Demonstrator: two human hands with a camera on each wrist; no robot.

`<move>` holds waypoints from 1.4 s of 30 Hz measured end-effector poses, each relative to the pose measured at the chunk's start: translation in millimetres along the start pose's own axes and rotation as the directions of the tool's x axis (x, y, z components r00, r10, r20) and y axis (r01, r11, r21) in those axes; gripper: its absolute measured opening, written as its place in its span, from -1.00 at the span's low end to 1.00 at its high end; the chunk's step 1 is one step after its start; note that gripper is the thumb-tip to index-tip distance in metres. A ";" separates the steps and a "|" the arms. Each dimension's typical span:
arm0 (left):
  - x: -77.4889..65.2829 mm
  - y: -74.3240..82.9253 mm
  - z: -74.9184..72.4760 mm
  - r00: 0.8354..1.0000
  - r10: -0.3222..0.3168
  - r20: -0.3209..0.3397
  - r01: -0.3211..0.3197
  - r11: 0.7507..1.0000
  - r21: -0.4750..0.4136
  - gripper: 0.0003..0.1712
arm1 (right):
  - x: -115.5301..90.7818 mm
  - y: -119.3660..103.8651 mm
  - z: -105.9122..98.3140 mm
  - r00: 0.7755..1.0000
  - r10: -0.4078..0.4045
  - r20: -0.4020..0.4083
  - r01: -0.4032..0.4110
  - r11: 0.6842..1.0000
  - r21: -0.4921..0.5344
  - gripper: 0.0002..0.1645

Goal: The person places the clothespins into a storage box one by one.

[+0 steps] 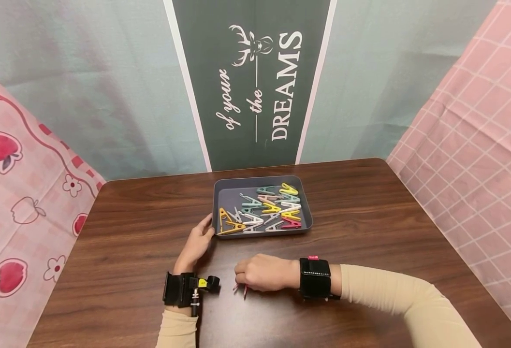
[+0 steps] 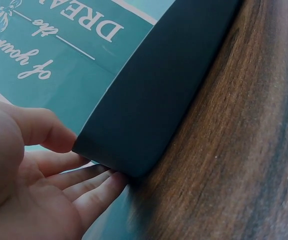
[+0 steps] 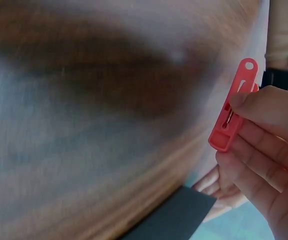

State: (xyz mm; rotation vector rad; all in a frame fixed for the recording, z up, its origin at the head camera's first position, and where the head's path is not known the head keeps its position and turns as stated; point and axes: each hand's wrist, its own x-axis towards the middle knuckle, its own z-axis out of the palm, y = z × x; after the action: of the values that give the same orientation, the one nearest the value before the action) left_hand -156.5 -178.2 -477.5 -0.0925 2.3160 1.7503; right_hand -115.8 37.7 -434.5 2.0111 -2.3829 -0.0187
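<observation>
My right hand (image 1: 266,272) pinches a red clothespin (image 3: 221,139) between thumb and fingers, just above the table in front of the tray. In the head view only the clothespin's tips (image 1: 245,291) show below the fingers. A shallow grey tray (image 1: 229,185) holds several clothespins in yellow, white, grey, green, pink and red. At its near left corner my left hand (image 1: 196,245) grips the tray, thumb on the rim and fingers against the outer wall (image 2: 134,120). A pink-red clothespin (image 1: 291,223) lies in the tray's near right corner.
The brown wooden table (image 1: 351,217) reaches back to a hanging curtain (image 1: 255,154) with printed lettering. Pink patterned cloths hang at the left (image 1: 33,203) and right (image 1: 468,121). Each wrist wears a black strap, and a small camera (image 1: 213,283) juts from the left one.
</observation>
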 end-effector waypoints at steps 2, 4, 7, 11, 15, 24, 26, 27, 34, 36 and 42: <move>0.2 -0.1 -0.1 1.000 0.002 0.002 -0.002 1.000 -0.003 -0.37 | -1.6 2.4 -3.9 1.000 0.027 -0.001 -0.027 1.000 0.002 -0.93; 0.2 -0.3 -0.2 1.000 0.003 0.003 -0.003 1.000 -0.003 -0.37 | -2.7 4.7 -7.2 0.999 0.047 -0.004 -0.047 0.999 0.006 -0.92; -0.1 -0.8 -0.4 1.000 0.001 0.005 -0.001 1.000 -0.001 -0.37 | -3.5 7.9 -10.3 0.998 0.064 -0.009 -0.064 0.998 0.009 -0.93; -0.5 -1.3 -0.5 1.000 0.001 0.006 -0.001 1.000 0.006 -0.37 | -3.2 13.0 -13.7 0.997 0.079 -0.021 -0.079 0.996 0.031 -0.94; -0.1 -1.5 -0.7 1.000 0.002 0.001 -0.002 1.000 0.012 -0.37 | -2.3 19.8 -18.3 0.994 0.103 -0.028 -0.102 0.994 0.050 -0.92; 1.4 -3.5 -1.5 1.000 0.008 0.002 -0.008 1.000 0.011 -0.37 | 4.3 35.8 -29.4 0.988 0.152 0.020 -0.153 0.982 0.110 -0.84; 1.5 -3.7 -1.4 1.000 0.009 0.002 -0.009 1.000 0.008 -0.37 | 6.8 39.7 -32.5 0.987 0.161 0.009 -0.161 0.979 0.128 -0.83; 1.6 -3.8 -1.3 1.000 0.010 0.002 -0.010 1.000 0.005 -0.37 | 8.1 41.8 -33.6 0.986 0.166 0.003 -0.164 0.977 0.134 -0.83; 2.4 -2.8 -0.6 1.000 0.010 -0.005 -0.010 1.000 -0.002 -0.37 | 14.8 58.0 -37.5 0.978 0.204 -0.033 -0.196 0.966 0.170 -0.80; 2.5 -2.4 -0.4 1.000 0.015 -0.007 -0.015 1.000 -0.002 -0.37 | 16.3 62.9 -38.0 0.974 0.223 -0.033 -0.214 0.960 0.181 -0.80; 2.8 -2.1 -0.1 1.000 0.011 0.002 -0.011 1.000 -0.003 -0.36 | 20.8 77.4 -38.7 0.955 0.296 0.001 -0.289 0.932 0.219 -0.77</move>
State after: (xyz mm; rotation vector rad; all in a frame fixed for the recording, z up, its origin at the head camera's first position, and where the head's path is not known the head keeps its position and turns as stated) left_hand -158.9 -178.7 -480.0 -0.0780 2.3169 1.7585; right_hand -194.6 30.5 -393.8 1.6880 -2.7424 0.2894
